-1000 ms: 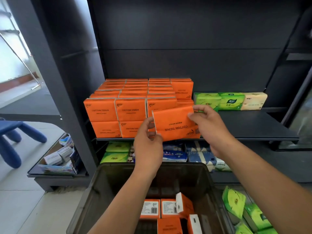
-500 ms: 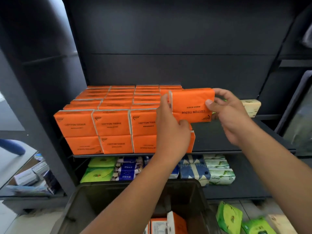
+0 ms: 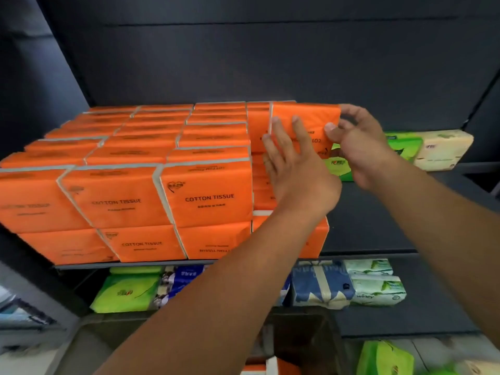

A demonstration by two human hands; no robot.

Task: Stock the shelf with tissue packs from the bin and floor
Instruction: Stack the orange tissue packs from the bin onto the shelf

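Note:
An orange tissue pack (image 3: 311, 120) stands upright at the back of the rightmost orange column on the dark shelf (image 3: 378, 228). My left hand (image 3: 295, 169) lies flat against its front face, fingers spread. My right hand (image 3: 359, 147) pinches its right end between thumb and fingers. Rows of orange "COTTON TISSUE" packs (image 3: 208, 196) fill the shelf's left part, two layers high. The dark bin (image 3: 311, 345) shows at the bottom, with an orange pack (image 3: 281, 368) inside.
Green (image 3: 403, 147) and cream (image 3: 443, 150) packs sit at the shelf's back right. The shelf below holds green (image 3: 124, 293), blue (image 3: 322, 288) and white-green (image 3: 378, 290) packs. Green packs (image 3: 384, 358) lie on the floor at bottom right.
Both hands carried the orange pack up and back onto the rear of the right column. The left hand shifted from gripping its left end to lying flat on its front. The view moved closer.

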